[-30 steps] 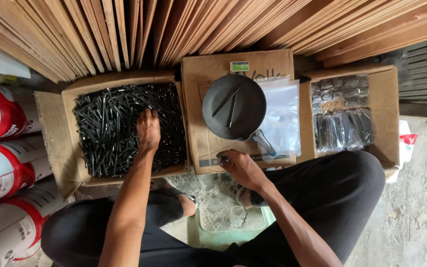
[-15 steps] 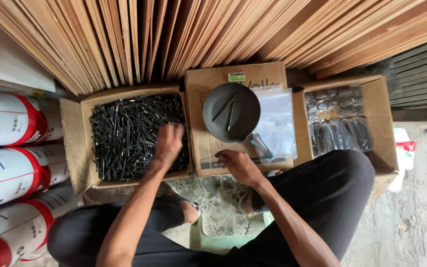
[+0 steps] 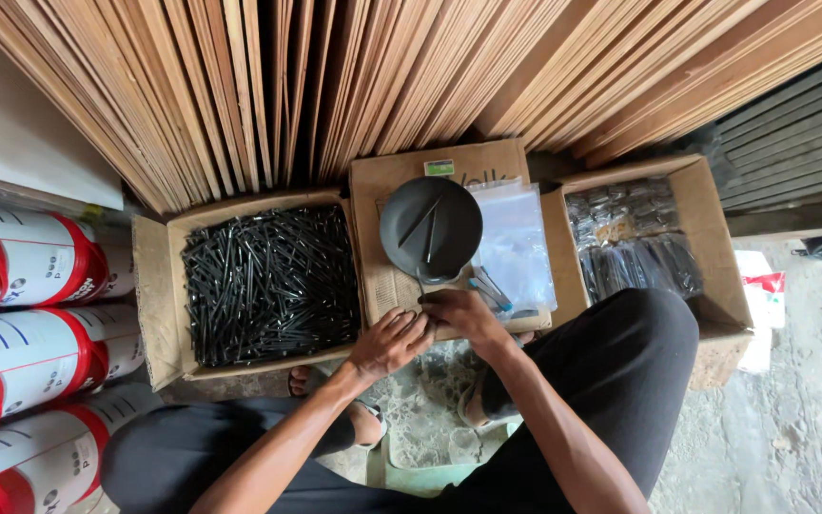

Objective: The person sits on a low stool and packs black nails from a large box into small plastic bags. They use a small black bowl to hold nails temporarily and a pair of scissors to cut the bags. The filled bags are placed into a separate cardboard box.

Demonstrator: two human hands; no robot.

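Many long wooden boards are leaned up on the far side. Big red and white rolls are stacked on the left. Three cardboard boxes are set on the floor. The left box is filled with black nails. The right box is filled with small bags of nails. On the middle box, a dark round pan with two nails in it and clear plastic bags are seen. The left hand and right hand are brought together at the near edge of the middle box. Both are curled, but what is held cannot be told. The nails seem to be getting passed or counted; a steady, careful grip is likely needed.
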